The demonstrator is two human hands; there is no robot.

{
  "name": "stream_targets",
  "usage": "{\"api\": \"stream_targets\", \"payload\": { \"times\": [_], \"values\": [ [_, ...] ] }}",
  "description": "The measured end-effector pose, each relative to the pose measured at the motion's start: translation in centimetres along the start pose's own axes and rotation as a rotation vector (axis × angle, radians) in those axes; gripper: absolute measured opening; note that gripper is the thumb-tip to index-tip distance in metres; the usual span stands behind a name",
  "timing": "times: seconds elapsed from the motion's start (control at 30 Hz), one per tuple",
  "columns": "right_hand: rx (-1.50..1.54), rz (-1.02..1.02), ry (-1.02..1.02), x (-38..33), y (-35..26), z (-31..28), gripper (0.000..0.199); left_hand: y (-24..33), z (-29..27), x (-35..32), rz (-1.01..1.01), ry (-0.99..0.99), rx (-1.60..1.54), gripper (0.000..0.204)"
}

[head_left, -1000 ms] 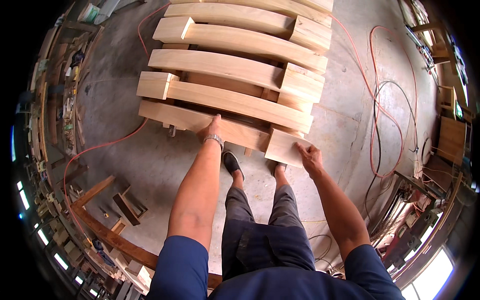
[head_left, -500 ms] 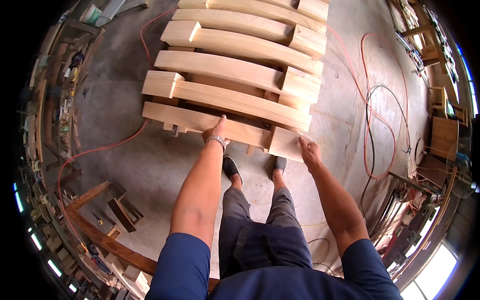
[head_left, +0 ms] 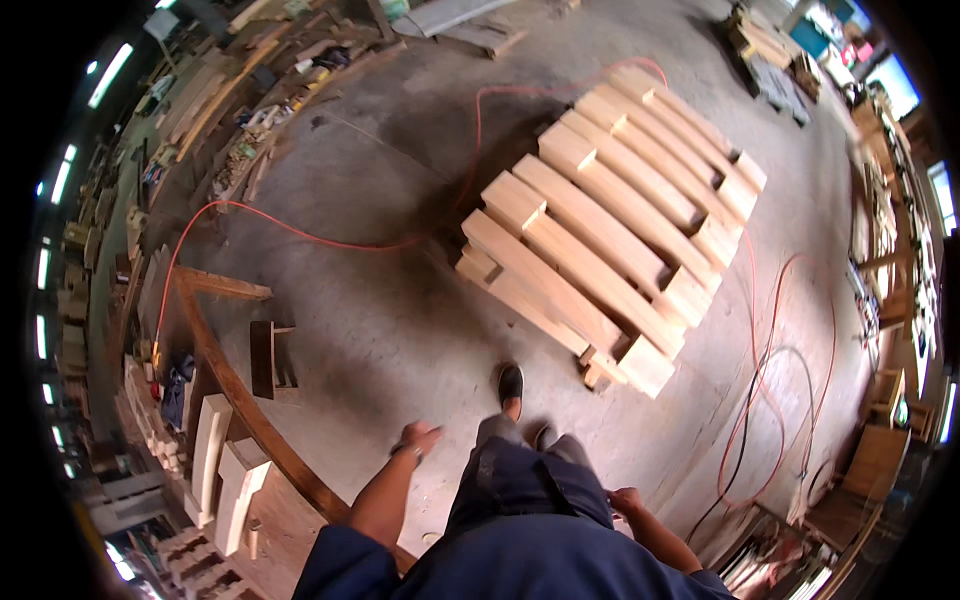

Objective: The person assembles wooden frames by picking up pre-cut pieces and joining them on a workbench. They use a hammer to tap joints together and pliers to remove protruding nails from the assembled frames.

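Observation:
My left hand (head_left: 418,438) hangs to the left of my legs with a watch at its wrist. It holds nothing and its fingers are loosely apart. My right hand (head_left: 626,500) is low beside my right thigh; its fingers are partly hidden and slightly blurred. Ahead and to the right, a row of pale, curved wooden pieces (head_left: 600,215) with thicker block ends lies side by side on low supports. The nearest curved piece (head_left: 545,285) is apart from both hands.
A dark wooden beam (head_left: 255,415) edges a bench at the lower left, with pale notched timbers (head_left: 240,485) on it. A small wooden frame (head_left: 264,360) stands on the floor nearby. Red hose (head_left: 350,246) crosses the floor, and more hose loops at right. Lumber stacks line both sides.
Both hands have left the nearest wooden piece and dropped back beside my body. My view has turned left, so the row of pieces now sits to the right and farther off.

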State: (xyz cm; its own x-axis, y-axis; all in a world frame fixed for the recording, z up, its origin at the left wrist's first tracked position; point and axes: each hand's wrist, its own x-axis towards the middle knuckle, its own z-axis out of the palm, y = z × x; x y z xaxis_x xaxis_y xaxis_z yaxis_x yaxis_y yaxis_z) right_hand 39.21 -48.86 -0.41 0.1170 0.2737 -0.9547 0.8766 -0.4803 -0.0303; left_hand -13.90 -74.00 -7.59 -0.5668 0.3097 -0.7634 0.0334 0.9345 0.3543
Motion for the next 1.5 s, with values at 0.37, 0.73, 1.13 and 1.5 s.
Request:
{"api": "stream_targets", "payload": {
  "times": [0.37,0.73,1.13,1.5],
  "values": [
    [0.265,-0.501,-0.101,-1.4,-12.9,-3.0,0.031,-16.7,4.6,-19.2,-0.391,0.181,-0.958,0.028],
    [-0.299,-0.336,0.027,-3.4,0.9,0.6,0.031,-17.2,3.4,-23.2,-0.042,0.392,-1.098,0.026],
    [-0.526,-0.852,-0.092,-8.4,-15.4,13.9,0.023,-20.1,-18.2,-26.0,0.302,0.789,-0.715,0.032],
    [-0.568,-0.705,-0.210,-17.2,-28.9,25.7,0.034,-32.6,-33.4,-29.8,0.032,1.291,-0.190,0.095]
  ]
}}
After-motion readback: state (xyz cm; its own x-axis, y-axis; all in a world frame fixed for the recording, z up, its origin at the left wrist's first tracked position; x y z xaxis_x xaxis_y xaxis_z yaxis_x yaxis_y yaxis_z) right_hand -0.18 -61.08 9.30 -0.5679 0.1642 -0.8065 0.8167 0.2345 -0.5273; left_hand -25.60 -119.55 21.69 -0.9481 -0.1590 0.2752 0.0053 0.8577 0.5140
